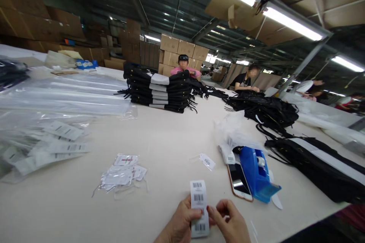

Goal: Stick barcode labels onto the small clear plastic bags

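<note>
My left hand (182, 218) grips a white strip of barcode stickers (199, 197), its thumb pressed across the front. The strip stands upright toward me, with several barcodes printed down it. At the strip's right edge, my right hand (229, 220) is closed in a pinch, thumb and forefinger on the edge; the exact contact is partly hidden. Beyond the strip lies a single white hang tag (207, 161) with a barcode and a string. Left of my hands, a loose pile of hang tags (121, 174) with clear strings rests on the table (159, 148).
Right of my hands are a phone (240, 182), a blue tape dispenser (256, 174) and a clear plastic bag (232, 129). Stacked black garments (159, 89) stand at the back, with more black goods (322, 163) at right. Plastic bags (65, 98) cover the left. Two people work across the table.
</note>
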The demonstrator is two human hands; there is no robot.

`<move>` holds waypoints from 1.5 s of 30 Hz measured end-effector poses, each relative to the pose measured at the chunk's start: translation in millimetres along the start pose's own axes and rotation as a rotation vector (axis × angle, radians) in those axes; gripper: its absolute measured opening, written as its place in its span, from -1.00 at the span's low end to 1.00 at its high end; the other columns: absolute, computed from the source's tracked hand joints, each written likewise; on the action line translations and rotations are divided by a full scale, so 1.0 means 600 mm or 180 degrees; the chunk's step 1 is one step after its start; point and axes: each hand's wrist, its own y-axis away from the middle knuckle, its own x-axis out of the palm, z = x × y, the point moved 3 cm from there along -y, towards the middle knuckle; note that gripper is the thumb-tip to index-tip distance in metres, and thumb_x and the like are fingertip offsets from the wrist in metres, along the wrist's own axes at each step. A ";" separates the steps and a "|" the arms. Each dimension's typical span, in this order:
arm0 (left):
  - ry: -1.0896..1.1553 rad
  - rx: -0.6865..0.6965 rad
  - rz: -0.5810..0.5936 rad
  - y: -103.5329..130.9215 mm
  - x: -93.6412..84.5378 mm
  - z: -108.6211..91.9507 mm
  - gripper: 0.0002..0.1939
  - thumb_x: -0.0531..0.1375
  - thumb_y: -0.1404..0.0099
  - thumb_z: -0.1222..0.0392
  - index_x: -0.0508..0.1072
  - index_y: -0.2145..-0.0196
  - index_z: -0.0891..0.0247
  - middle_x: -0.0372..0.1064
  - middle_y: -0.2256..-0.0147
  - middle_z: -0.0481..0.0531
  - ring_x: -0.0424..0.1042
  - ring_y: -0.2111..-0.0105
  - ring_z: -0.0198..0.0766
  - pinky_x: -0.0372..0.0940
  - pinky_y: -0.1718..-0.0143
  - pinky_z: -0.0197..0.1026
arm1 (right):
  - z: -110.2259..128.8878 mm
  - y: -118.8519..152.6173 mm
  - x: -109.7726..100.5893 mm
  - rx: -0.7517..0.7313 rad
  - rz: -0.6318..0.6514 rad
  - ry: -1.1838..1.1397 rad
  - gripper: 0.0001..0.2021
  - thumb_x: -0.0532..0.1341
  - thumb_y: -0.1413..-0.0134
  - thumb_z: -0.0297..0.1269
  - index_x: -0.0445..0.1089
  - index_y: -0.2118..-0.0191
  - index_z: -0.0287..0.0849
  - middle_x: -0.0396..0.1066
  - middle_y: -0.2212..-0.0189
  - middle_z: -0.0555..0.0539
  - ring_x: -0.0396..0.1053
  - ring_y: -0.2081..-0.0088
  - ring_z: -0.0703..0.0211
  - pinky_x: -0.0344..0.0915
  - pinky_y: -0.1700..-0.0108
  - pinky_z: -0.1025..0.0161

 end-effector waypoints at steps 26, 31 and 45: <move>-0.1502 0.0330 -0.0625 -0.090 0.062 -0.022 -0.62 0.20 0.02 0.06 0.33 0.27 0.37 0.41 0.36 0.16 0.38 0.31 -0.07 0.23 0.25 -0.07 | 0.009 -0.025 -0.069 0.0429 -0.1180 -0.0972 -0.61 0.35 0.40 0.01 0.46 0.43 -0.17 0.44 0.58 0.06 0.34 0.51 0.19 0.31 0.52 0.36; -0.2423 0.1116 -0.0675 -0.053 0.061 -0.065 -0.65 0.16 -0.06 0.03 0.37 0.24 0.30 0.31 0.18 0.16 0.25 0.12 -0.09 0.14 0.10 -0.13 | 0.008 -0.014 -0.048 0.0404 -0.0868 -0.1097 -0.64 0.34 0.35 0.00 0.43 0.48 -0.20 0.38 0.65 0.05 0.31 0.55 0.20 0.27 0.53 0.34; -0.0692 0.0374 -0.0351 0.007 -0.045 -0.079 -0.66 0.35 0.17 0.07 0.40 0.53 0.40 0.35 0.59 -0.01 0.22 0.61 -0.40 0.07 0.54 -0.34 | 0.022 -0.023 0.080 -0.2257 -0.0457 0.1358 -0.68 0.15 0.00 -0.20 0.34 0.06 -0.02 0.19 -0.05 -0.16 0.16 -0.05 -0.09 0.24 0.02 -0.02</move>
